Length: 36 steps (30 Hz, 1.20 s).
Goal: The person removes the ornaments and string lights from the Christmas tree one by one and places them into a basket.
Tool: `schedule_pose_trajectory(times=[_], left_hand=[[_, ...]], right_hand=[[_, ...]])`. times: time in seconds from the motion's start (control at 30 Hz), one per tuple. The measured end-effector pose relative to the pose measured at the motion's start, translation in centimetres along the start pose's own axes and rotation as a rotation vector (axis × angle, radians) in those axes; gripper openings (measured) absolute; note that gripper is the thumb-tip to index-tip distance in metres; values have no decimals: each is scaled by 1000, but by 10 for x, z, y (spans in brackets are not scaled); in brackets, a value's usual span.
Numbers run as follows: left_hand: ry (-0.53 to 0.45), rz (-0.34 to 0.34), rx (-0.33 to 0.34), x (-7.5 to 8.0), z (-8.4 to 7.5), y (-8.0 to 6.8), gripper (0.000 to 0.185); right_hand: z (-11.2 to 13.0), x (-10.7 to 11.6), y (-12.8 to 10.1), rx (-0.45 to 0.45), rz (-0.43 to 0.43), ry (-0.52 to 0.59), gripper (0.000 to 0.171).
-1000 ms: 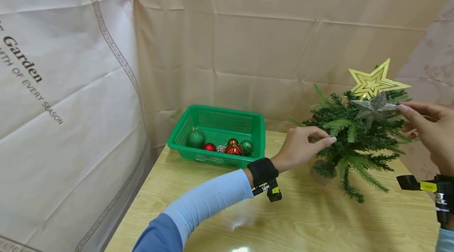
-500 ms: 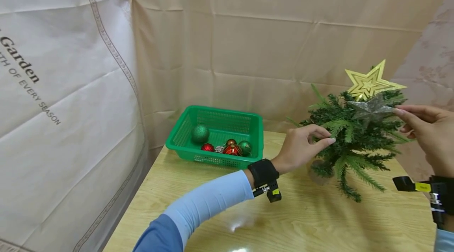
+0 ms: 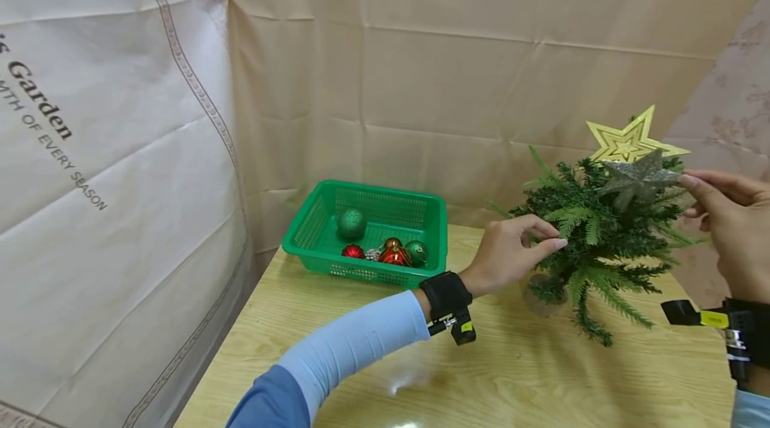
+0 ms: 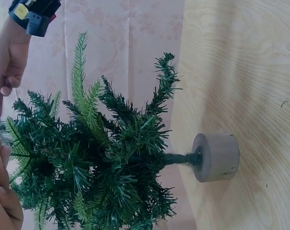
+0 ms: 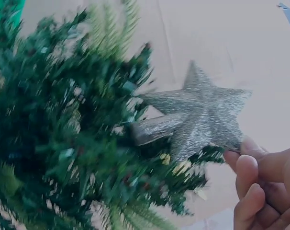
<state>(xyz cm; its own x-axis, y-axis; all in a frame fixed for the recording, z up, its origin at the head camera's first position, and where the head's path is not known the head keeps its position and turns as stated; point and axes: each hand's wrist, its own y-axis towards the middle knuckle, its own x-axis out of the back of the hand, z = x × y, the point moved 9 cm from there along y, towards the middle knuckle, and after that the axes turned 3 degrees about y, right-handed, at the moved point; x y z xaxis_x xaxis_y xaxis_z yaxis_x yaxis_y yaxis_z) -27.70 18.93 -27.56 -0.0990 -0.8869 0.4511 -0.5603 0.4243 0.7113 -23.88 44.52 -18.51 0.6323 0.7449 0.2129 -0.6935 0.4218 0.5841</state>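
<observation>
Right hand (image 3: 730,231) pinches one point of a silver glitter star (image 3: 639,178) between thumb and fingertips, at the top of a small artificial Christmas tree (image 3: 595,241), just below the gold star topper (image 3: 631,142). The silver star is flat, five-pointed and sparkly, with a short tube-like stem that points toward the branches; its held point faces the right hand. Left hand (image 3: 511,254), fingers lightly curled, pinches a branch on the tree's left side. The tree stands upright on a round wooden base (image 4: 216,157) on the counter (image 3: 511,374), well apart from a green basket (image 3: 367,231) of baubles.
</observation>
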Motion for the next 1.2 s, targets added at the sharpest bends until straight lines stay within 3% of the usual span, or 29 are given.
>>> schedule_pose_trajectory(times=[0.27,0.5,0.67,0.8,1.03,1.2], left_hand=[[0,1,12,-1,2,0,15],[-1,-5,-1,1,-1,0,16],[-45,-6,0,6,-2,1,22],[-66,-40,2,18,-1,4,29],[-89,-81,-53,35,-8,10,29],[-102,-95,-84,39,-8,6,25]], right_hand=[[22,2,-10,42,-48,88,29],[31,-8,-24,3,26,318,32],[36,-15,-32,-1,87,424,34],[40,-21,-40,14,123,343,35],[43,-33,-52,15,193,-4,35],[46,-43,-58,33,247,-20,33]])
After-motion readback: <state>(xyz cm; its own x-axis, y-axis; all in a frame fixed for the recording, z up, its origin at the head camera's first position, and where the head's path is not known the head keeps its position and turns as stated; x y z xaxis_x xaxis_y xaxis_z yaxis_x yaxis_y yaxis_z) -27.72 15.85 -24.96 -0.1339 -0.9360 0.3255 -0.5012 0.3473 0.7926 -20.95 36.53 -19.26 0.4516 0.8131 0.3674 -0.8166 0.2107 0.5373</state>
